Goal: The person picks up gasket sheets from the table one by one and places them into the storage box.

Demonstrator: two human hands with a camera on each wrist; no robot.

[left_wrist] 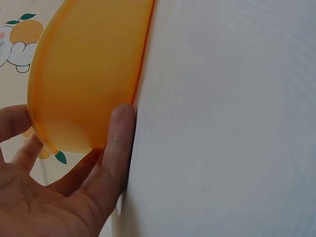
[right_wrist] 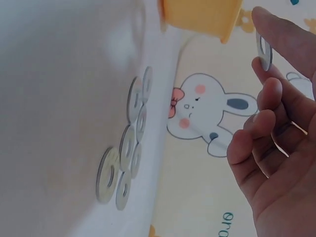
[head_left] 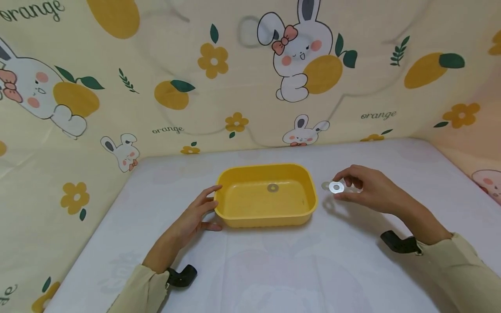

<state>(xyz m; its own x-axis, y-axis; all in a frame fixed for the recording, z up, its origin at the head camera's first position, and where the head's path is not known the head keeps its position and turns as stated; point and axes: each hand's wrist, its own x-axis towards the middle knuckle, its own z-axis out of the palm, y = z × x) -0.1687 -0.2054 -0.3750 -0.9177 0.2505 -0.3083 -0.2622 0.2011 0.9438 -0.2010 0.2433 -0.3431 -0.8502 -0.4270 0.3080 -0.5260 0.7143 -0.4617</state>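
- Fingers of our right hand [head_left: 372, 190] are nearly together at the tips, thumb and index pinching a flat, round, silver metal ring [head_left: 332, 187] by its edge; the others curl loosely.
- That ring is raised above the desk [head_left: 274, 269], to the right of a yellow, rounded-rectangular plastic tray [head_left: 266, 221], whose right wall stands between it and the tray's inside.
- Our left hand [head_left: 192, 219] is spread, its fingertips touching the tray's left end at the rim, its thumb low beside the near corner.
- One grey ring [head_left: 268, 188] lies flat on the tray floor, towards the far side.
- Seven similar rings [right_wrist: 123, 160], close together, lie on the desk; our right hand partly hides them in the head view.
- We see smooth plastic walls, a thin rim, and a pale, smooth covering on the desk.
- Beyond stands a cream backdrop [head_left: 242, 95], creased, printed with rabbits, oranges and flowers.
- Black curved pieces [head_left: 183, 276] sit at our beige sleeves [head_left: 141, 291].
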